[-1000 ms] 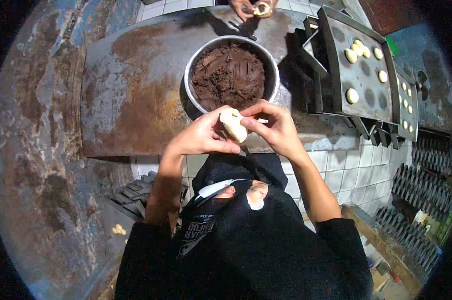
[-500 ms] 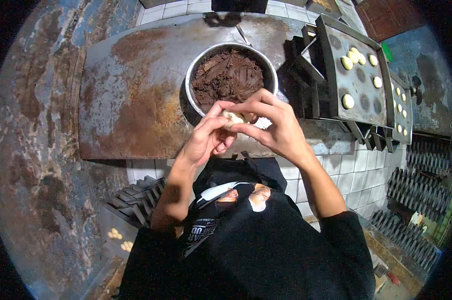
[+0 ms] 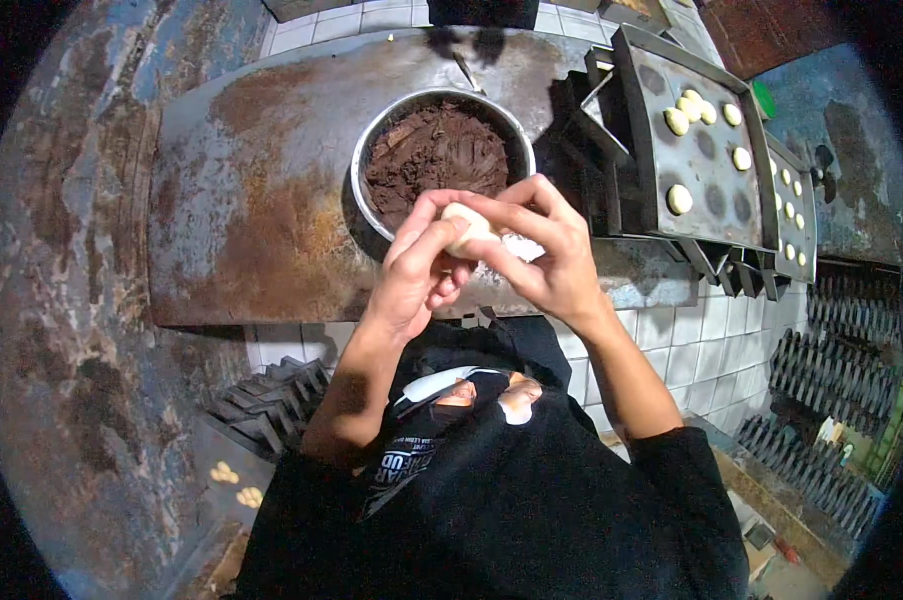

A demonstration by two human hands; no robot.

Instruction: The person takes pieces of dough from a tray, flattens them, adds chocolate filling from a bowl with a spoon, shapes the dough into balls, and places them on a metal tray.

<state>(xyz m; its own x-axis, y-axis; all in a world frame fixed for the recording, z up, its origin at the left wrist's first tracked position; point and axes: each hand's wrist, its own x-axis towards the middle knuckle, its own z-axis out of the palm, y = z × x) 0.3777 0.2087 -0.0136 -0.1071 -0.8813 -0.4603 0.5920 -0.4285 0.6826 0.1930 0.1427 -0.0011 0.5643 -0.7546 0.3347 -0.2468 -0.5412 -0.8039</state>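
Note:
My left hand [image 3: 412,270] and my right hand [image 3: 552,250] pinch a pale lump of dough [image 3: 466,228] between their fingers, partly covering it, over the near rim of a steel bowl [image 3: 437,155] of thick dark brown filling. The bowl sits on a stained metal table [image 3: 242,200]. White powder [image 3: 522,247] shows on the table just behind my right fingers. A utensil [image 3: 465,70] lies beyond the bowl.
At the right, stacked metal trays [image 3: 714,170] carry several dough balls [image 3: 680,200], with a second tray [image 3: 796,238] behind. Dark metal moulds stand in rows [image 3: 832,390] at lower right and lie at lower left [image 3: 262,405]. Small dough pieces [image 3: 227,470] sit at lower left.
My fingers have closed further around the dough, now higher over the bowl's rim and covering more of it. The other person's hands at the top have gone out of view.

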